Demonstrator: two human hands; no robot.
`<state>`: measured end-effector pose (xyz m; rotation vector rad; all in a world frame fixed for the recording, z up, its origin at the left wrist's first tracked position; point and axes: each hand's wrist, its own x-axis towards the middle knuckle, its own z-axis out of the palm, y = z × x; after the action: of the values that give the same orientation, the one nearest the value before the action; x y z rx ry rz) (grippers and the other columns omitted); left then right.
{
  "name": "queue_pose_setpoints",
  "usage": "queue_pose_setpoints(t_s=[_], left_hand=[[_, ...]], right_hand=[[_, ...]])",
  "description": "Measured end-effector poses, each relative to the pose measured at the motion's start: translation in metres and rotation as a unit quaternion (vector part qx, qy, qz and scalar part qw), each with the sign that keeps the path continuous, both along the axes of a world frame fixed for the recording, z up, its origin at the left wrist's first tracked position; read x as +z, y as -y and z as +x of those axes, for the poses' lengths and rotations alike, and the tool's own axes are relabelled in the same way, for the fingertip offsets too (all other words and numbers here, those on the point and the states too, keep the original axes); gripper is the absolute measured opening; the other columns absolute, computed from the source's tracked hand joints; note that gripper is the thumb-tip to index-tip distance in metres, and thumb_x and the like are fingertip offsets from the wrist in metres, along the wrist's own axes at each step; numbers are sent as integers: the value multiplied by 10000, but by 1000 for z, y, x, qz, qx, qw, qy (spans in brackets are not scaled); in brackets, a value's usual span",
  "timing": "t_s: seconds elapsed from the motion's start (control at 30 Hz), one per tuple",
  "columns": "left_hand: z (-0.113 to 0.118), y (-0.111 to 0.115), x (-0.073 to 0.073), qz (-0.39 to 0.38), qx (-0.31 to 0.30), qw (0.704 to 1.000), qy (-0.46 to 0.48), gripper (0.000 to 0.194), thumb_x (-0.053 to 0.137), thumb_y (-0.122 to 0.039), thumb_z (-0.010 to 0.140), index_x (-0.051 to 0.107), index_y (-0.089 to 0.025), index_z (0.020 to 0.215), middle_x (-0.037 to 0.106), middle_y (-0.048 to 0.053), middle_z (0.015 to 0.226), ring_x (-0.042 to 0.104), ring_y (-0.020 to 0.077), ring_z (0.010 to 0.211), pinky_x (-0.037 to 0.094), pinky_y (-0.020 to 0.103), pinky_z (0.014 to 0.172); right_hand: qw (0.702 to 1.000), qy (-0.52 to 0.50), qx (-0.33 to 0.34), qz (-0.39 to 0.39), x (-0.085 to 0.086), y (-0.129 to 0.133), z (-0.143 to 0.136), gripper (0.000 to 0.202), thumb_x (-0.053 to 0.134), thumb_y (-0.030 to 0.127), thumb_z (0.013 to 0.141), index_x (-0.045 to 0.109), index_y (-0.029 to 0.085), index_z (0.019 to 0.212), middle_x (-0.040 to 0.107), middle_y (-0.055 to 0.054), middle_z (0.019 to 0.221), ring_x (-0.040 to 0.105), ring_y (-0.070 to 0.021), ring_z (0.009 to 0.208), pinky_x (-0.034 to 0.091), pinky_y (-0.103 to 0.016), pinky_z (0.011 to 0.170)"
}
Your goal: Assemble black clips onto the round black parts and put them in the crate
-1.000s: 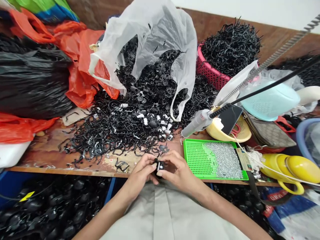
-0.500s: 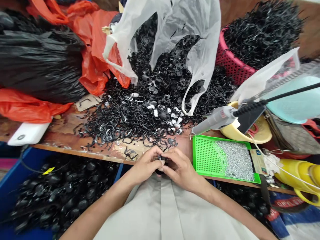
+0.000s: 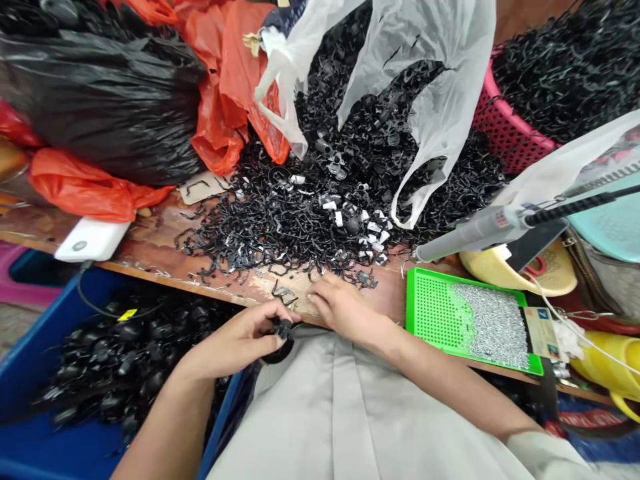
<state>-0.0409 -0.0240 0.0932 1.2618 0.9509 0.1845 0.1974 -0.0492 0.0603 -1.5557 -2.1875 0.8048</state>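
Observation:
My left hand (image 3: 237, 343) is closed on a small black plastic part (image 3: 281, 339) in front of the bench edge. Its fingers and thumb cover some of the part, so its full shape is hidden. My right hand (image 3: 347, 308) rests low over the bench edge, fingers pointing left with the thumb apart from them, and nothing shows between them. Just left of its fingertips lie a few loose black strips (image 3: 284, 292). Behind them spreads a large heap of thin black plastic strips (image 3: 265, 230), with small white pieces (image 3: 373, 233) on it.
A grey electric screwdriver (image 3: 470, 233) hangs at right above a green tray (image 3: 417, 307) of small silvery screws. A blue bin (image 3: 30, 453) of black parts stands lower left. Behind are a black bag (image 3: 110, 107), a white plastic bag (image 3: 455, 100) and a pink basket (image 3: 510, 123).
My hands were together around the black part. Now the left hand has moved left with it, and the right has let go and sits at the bench edge. The view has shifted left.

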Motion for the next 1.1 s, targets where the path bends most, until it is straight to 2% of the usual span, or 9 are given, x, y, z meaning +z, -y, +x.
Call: queue_pose_setpoints(t_s=[0.2, 0.33, 0.43, 0.5, 0.6, 0.67, 0.9, 1.0, 1.1], left_hand=[[1, 10, -16, -11, 99, 995, -26, 189, 663, -286, 749, 568, -226, 902, 565, -5, 776, 536, 132, 609, 457, 184, 392], [-6, 4, -22, 48, 187, 981, -32, 221, 685, -303, 731, 560, -204, 884, 623, 15, 909, 529, 98, 523, 427, 184, 326], [-3, 2, -24, 87, 332, 939, -5, 274, 689, -332, 740, 543, -204, 934, 647, 22, 940, 591, 110, 521, 459, 201, 350], [5, 3, -24, 77, 388, 918, 33, 298, 685, -329, 742, 531, -209, 966, 647, 1, 860, 611, 122, 521, 484, 215, 373], [25, 6, -26, 25, 355, 932, 73, 306, 683, -312, 733, 524, -214, 976, 639, -21, 805, 594, 113, 484, 459, 205, 353], [41, 9, -29, -2, 313, 946, 81, 297, 683, -305, 728, 524, -214, 962, 636, -21, 812, 574, 98, 462, 423, 187, 331], [81, 15, -27, -1, 268, 960, 81, 232, 670, -267, 727, 532, -209, 903, 582, -21, 798, 558, 113, 576, 491, 210, 394], [86, 16, -27, 14, 279, 955, 97, 219, 658, -217, 725, 540, -212, 910, 593, -20, 809, 576, 126, 655, 535, 233, 503], [86, 19, -30, 55, 259, 959, 106, 238, 675, -187, 722, 570, -202, 935, 637, 0, 867, 614, 143, 790, 534, 241, 660]], right_hand=[[983, 159, 83, 42, -2, -30, -43, 403, 577, 547, 858, 645, 163, 956, 626, -106, 963, 625, -244, 854, 479, -341, 742], [986, 149, 58, 46, -1, -29, -45, 285, 506, 405, 912, 623, 144, 913, 640, -126, 943, 628, -244, 850, 477, -347, 743], [999, 19, -43, -8, 2, -24, -36, 116, 485, 236, 888, 577, 176, 850, 648, -71, 843, 622, -189, 756, 469, -298, 676], [976, -149, -134, -86, 5, -21, -29, 59, 508, 241, 864, 526, 197, 829, 614, -5, 698, 598, -148, 631, 459, -257, 601], [872, -384, -261, -153, 11, -19, -19, 145, 546, 288, 837, 473, 214, 937, 570, 56, 655, 532, -96, 494, 419, -204, 489], [839, -440, -284, -146, 14, -15, -15, 258, 571, 284, 813, 463, 226, 1041, 560, 67, 711, 500, -71, 465, 391, -183, 453], [950, -252, -183, -37, 12, 19, -12, 331, 518, 131, 797, 569, 226, 1110, 522, 44, 695, 491, -95, 552, 396, -208, 507], [969, -193, -151, 13, 9, 30, -10, 336, 510, 91, 785, 580, 203, 1094, 545, 15, 727, 531, -125, 649, 444, -242, 608], [976, -184, -115, -9, 11, 37, -7, 362, 517, 97, 805, 538, 201, 1151, 561, 19, 735, 543, -122, 640, 453, -242, 620]])
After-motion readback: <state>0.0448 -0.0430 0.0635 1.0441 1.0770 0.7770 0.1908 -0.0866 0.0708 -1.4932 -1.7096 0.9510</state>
